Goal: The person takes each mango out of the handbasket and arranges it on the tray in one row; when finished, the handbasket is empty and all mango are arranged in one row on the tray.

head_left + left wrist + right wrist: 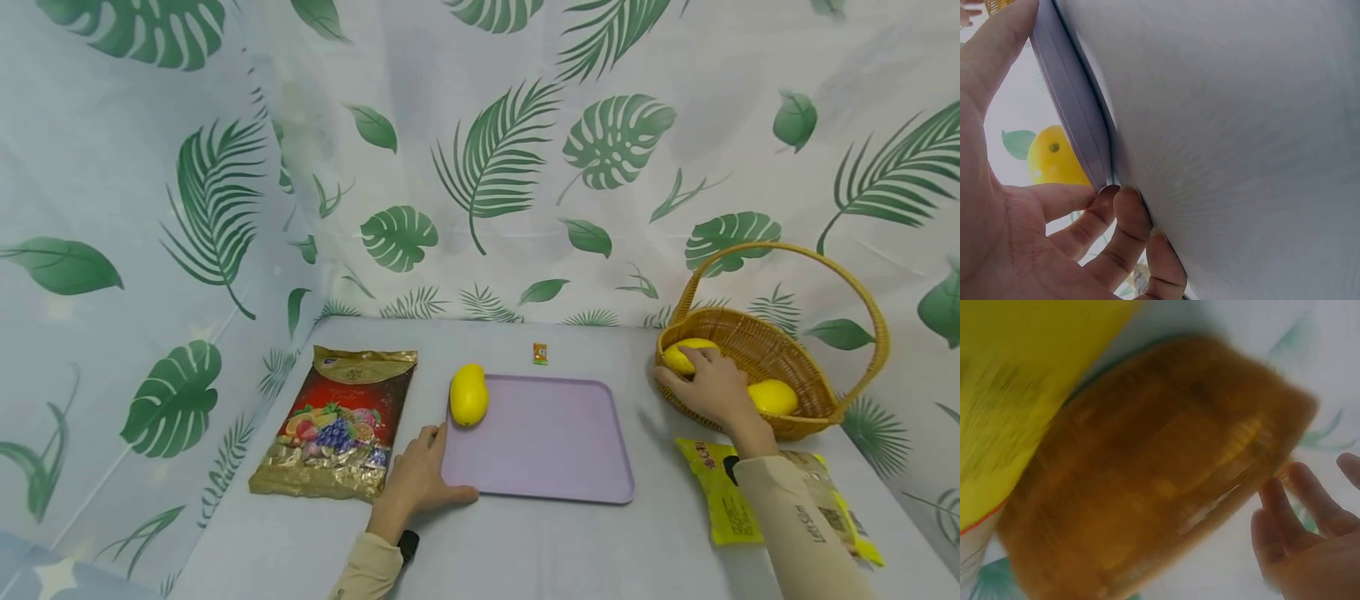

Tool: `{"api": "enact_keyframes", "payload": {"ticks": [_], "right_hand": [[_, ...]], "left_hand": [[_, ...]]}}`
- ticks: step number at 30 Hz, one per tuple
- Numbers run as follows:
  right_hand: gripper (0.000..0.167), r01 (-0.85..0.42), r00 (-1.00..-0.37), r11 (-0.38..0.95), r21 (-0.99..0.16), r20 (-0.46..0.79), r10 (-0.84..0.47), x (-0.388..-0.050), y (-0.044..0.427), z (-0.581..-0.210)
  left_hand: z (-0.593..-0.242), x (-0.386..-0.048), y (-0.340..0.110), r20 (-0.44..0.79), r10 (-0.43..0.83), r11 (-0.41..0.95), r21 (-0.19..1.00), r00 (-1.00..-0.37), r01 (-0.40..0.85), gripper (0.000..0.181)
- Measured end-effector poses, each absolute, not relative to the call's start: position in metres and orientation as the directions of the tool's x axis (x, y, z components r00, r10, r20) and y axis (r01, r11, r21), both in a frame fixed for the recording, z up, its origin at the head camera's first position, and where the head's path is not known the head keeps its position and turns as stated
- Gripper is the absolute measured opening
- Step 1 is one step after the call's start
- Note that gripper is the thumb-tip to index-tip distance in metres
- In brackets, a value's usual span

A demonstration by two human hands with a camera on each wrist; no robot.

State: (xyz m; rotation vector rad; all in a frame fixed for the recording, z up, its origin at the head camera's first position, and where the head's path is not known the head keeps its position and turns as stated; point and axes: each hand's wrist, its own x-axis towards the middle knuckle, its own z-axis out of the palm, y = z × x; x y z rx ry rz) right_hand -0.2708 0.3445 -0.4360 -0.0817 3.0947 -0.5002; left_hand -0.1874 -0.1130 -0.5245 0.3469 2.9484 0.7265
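My left hand (420, 475) holds the near-left corner of a lilac tray (555, 442), thumb along the front edge and fingers at the left edge. On the tray's far-left corner lies a yellow mango (468, 395), also partly visible in the left wrist view. My right hand (712, 387) reaches over the rim of a wicker basket (765, 350), its fingers touching a yellow mango (678, 358) inside. A second mango (772, 397) sits beside it. In the right wrist view the basket (1147, 462) is blurred, and the fingers (1310, 494) look fairly straight.
A red and gold candy bag (337, 425) lies left of the tray. Behind the tray is a small wrapped candy (540, 354). Under the right forearm lies a yellow snack bag (731, 508). The basket's tall handle (795, 248) arches upward; a leaf-print curtain (480, 167) hangs behind.
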Motion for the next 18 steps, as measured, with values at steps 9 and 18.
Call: {"api": "enact_keyframes", "payload": {"ticks": [9, 18], "right_hand": [[0.094, 0.092, -0.996, 0.956, -0.279, -0.022, 0.089, -0.269, 0.404, -0.449], [0.099, 0.136, -0.987, 0.957, -0.258, -0.124, 0.107, -0.276, 0.423, -0.45]], "left_hand": [[-0.523, -0.187, -0.114, -0.029, 0.241, 0.857, 0.476, -0.97, 0.198, 0.121], [-0.521, -0.187, -0.113, -0.037, 0.244, 0.858, 0.474, -0.969, 0.197, 0.121]]}}
